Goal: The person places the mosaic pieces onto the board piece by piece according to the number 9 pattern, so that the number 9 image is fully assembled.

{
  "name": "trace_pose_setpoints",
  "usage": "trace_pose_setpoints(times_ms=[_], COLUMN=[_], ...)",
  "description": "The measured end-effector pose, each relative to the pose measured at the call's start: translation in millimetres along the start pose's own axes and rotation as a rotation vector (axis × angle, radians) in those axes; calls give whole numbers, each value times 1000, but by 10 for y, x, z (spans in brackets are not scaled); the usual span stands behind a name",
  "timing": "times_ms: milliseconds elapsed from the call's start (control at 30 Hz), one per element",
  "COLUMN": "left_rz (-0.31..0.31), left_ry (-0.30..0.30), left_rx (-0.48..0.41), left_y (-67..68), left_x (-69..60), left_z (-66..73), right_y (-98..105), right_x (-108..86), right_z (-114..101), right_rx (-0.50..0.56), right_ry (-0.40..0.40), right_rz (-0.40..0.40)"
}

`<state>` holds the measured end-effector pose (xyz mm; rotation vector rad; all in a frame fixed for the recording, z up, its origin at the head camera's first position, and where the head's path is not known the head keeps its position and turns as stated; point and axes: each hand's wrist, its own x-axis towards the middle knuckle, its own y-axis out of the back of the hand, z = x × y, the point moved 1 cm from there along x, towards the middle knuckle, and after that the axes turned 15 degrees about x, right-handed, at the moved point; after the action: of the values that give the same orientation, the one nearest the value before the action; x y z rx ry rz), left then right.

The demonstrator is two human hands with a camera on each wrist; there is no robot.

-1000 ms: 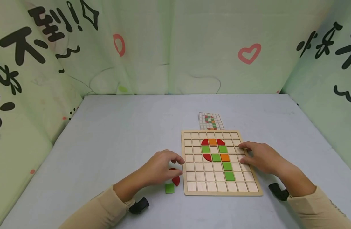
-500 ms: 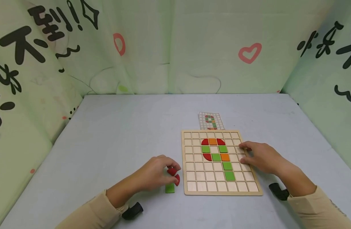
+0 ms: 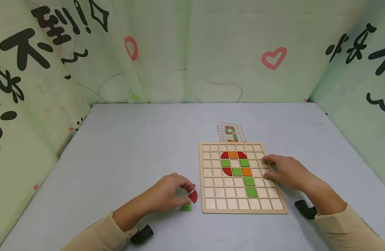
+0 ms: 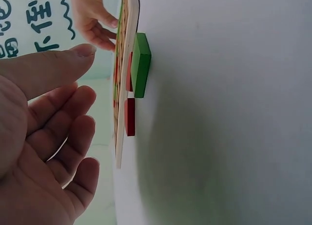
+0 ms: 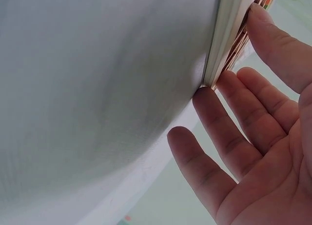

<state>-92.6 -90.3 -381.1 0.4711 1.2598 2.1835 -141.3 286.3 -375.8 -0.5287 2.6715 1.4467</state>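
A square wooden grid board [image 3: 242, 211] lies on the table, with red quarter-round pieces and orange and green square tiles set in several cells. Left of it lie a red quarter-round piece [image 3: 193, 197] and a green square tile [image 3: 186, 208]. A second red piece is partly hidden behind my left fingers. My left hand [image 3: 161, 195] hovers beside these loose pieces. In the left wrist view its fingers are loosely bent, with nothing between them, apart from the green tile [image 4: 141, 66]. My right hand [image 3: 289, 172] rests thumb and fingertips along the board's right edge.
A printed grid card [image 3: 231, 131] with a coloured pattern lies just behind the board, its near end hidden. Green curtains with black writing hang around the white table [image 3: 133, 139]. Each wrist wears a black device [image 3: 142, 234].
My left hand has drawn back from the board's left edge, leftward and toward me, over the loose pieces. The right hand and the board have stayed in place.
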Motion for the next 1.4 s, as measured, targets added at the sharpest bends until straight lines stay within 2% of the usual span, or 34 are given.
trace_pose_setpoints(times_ms=[233,367,533,1233,1400], left_rz=[-60,-80,-76,-84,-82], left_ry=[9,-7,-19,27,15], left_rx=[0,22,53,106,101], left_y=[-55,-86,-108,-104,-99], left_x=[-9,-21,-26,7,28], left_z=[-19,-24,-26,-4,-8], right_y=[-8,-10,-11,2,2], right_x=[-1,-2,-5,-3,-10], right_z=[5,2,-2,-6,-8], right_rx=[5,7,5,5,10], right_ry=[-11,-8,-7,-4,-4], right_rz=[-4,2,5,0,1])
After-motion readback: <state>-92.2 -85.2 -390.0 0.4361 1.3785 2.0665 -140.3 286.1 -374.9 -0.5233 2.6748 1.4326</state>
